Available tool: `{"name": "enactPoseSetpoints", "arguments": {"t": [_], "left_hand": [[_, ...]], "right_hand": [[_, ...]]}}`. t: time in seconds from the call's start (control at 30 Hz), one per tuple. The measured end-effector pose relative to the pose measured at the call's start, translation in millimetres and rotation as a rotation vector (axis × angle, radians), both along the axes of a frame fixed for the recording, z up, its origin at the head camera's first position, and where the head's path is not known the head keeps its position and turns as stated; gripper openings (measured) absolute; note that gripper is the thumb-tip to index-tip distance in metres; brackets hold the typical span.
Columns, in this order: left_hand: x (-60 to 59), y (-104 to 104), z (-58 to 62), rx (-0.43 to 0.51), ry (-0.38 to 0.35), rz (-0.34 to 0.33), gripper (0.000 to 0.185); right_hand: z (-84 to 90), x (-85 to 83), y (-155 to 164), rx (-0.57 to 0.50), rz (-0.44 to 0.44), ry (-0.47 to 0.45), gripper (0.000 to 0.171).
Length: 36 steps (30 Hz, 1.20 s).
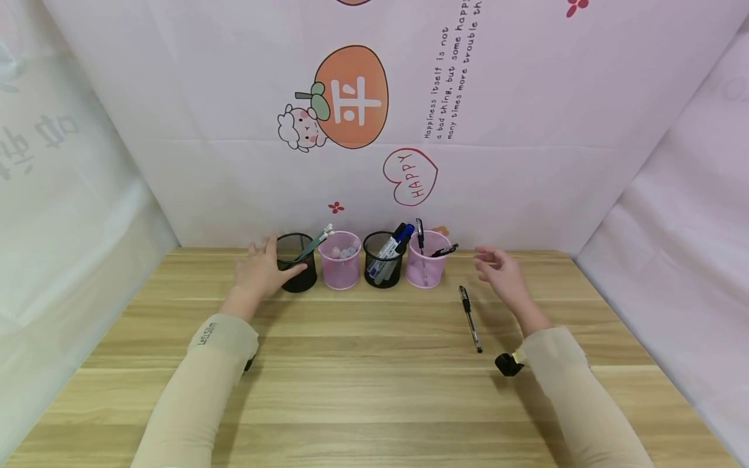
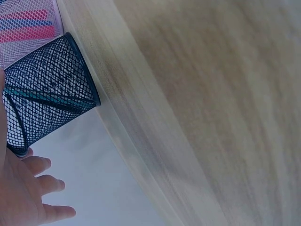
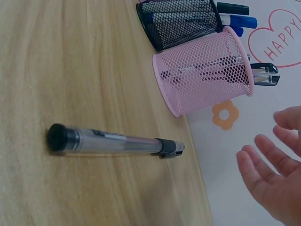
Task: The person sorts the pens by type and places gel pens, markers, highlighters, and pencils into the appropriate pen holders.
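Your left hand (image 1: 260, 273) rests against far-left black cup (image 1: 297, 262), fingers straight, thumb on its wall. Your right hand (image 1: 500, 272) hovers relaxed, holding nothing (fingers loosely spread). Pen (image 1: 471, 319) lies flat on table (image 1: 374, 403), just left of right hand, near right pink cup (image 1: 427, 260).

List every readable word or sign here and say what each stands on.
"HAPPY": red heart on the backdrop.
"平": orange fruit on the backdrop.
"Happiness itself is not a bad thing, but some happ…": backdrop text, rest cut off or blurred.
Left sleeve print: too small.
Pen label: blurred.
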<state>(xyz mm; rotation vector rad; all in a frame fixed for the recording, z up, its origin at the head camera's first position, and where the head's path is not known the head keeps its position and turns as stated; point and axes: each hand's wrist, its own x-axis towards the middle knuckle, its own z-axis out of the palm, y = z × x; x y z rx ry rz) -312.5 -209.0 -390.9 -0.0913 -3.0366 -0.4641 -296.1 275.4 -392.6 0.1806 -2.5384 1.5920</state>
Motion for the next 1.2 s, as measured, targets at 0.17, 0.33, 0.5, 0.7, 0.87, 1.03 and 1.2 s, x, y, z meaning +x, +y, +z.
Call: {"name": "enactPoseSetpoints", "arguments": {"t": [0.17, 0.33, 0.5, 0.7, 0.87, 1.03, 1.2], "left_hand": [[0.6, 0.1, 0.4, -0.015, 0.015, 0.0, 0.106], [1.1, 0.4, 1.4, -0.032, 0.023, -0.002, 0.107], [0.2, 0.4, 1.3, -0.068, 0.035, -0.007, 0.108], [1.1, 0.1, 2.5, -0.079, 0.031, -0.012, 0.109], [2.7, 0.3, 4.3, -0.076, 0.027, -0.014, 0.11], [3.4, 0.4, 4.2, -0.068, 0.02, -0.013, 0.109], [3.4, 0.7, 4.8, -0.066, 0.02, -0.012, 0.109]], "right_hand": [[-2.9, 0.7, 2.3, 0.084, 0.04, -0.028, 0.046], [-5.2, 0.7, 1.7, 0.119, 0.055, -0.093, 0.047], [-7.0, 1.0, 0.7, 0.126, 0.062, -0.148, 0.047], [-7.2, 1.3, 1.5, 0.162, 0.078, -0.178, 0.047], [-6.1, 2.0, 1.8, 0.168, 0.126, -0.226, 0.049], [-6.7, 2.9, 2.2, 0.194, 0.149, -0.288, 0.051], [-10.2, 1.6, 2.5, 0.202, 0.155, -0.35, 0.052]]}}
